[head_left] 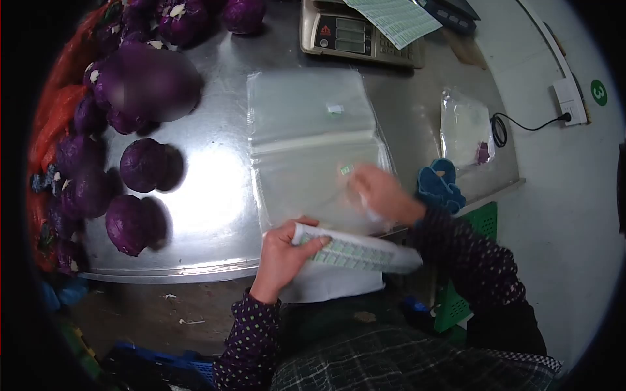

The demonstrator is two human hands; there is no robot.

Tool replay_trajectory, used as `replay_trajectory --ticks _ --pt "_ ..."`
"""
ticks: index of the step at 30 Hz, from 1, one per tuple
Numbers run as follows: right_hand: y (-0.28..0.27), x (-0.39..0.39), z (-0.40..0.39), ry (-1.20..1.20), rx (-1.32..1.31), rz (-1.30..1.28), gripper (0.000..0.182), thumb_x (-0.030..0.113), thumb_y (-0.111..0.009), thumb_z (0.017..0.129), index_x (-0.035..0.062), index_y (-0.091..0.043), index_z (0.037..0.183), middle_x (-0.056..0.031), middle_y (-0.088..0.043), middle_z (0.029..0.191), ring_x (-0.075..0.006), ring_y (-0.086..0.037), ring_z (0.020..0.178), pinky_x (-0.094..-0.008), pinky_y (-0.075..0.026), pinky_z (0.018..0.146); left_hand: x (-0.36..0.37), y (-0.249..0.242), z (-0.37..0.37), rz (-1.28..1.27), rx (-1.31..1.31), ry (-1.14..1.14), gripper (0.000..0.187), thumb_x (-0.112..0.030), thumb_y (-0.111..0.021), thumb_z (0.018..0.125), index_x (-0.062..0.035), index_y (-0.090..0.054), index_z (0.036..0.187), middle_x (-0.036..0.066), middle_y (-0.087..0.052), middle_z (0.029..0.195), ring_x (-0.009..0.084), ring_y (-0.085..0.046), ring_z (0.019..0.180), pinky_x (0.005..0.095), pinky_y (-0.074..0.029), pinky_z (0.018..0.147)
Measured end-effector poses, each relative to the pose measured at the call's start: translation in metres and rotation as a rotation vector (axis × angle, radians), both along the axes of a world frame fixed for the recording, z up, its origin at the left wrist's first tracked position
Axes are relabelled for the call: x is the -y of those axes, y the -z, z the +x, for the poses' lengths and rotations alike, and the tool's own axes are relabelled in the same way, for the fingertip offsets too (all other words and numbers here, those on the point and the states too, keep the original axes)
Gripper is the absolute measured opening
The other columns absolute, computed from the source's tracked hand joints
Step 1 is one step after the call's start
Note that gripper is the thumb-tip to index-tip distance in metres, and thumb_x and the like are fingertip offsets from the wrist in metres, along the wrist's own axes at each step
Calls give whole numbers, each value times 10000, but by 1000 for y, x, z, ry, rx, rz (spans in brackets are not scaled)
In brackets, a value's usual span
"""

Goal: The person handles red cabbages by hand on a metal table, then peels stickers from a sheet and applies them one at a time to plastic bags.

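Note:
My left hand [287, 254] grips a sheet of labels [355, 251] by its left end, thumb on top. Rows of small green-and-white stickers run along the sheet. A small green-and-white label [347, 170] shows at the fingertips of my right hand [381, 192], which is pinched and blurred by motion. That hand is over a stack of clear plastic bags [293, 189] lying flat on the metal table [208, 228]. Farther up the stack, another small label [335, 109] lies on the plastic.
Several purple cabbages [143, 165] are on the left, beside red netting [55, 143]. A weighing scale [365, 39] with a printed sheet [398, 19] on it stands at the back. On the right are a blue cloth item [440, 186], a plastic bag [466, 130] and a plugged-in cable [531, 120].

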State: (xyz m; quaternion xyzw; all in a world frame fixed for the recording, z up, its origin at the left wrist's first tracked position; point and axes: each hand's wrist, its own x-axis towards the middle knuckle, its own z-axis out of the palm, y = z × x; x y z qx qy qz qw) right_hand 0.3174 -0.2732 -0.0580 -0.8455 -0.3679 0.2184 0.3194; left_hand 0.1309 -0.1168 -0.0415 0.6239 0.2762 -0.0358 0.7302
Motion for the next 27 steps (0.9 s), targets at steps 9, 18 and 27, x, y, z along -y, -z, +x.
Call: replay_trajectory --ticks 9,18,27 --pt "-61 35 2 -264 -196 9 383 229 -778 754 5 -602 1009 -110 -636 870 -198 -623 799 -299 -504 746 -3 10 0 -150 -22 -329 155 -65 -727 796 48 -695 897 74 -696 808 92 -618 691 235 -491 664" --pt "-76 48 -25 -176 -434 -202 289 135 -677 814 -23 -598 1043 -140 -650 768 -177 -608 645 -269 -473 642 -7 -7 -9 -107 -61 -346 158 -28 -710 792 29 -700 939 76 -702 822 103 -636 700 251 -514 662" --pt "-76 9 -15 -370 -358 -149 303 191 -664 804 -31 -656 1010 -171 -681 853 -245 -673 778 -332 -505 707 -1 -20 -4 37 -9 -271 126 -42 -722 783 40 -699 876 60 -686 754 85 -603 648 221 -479 622"
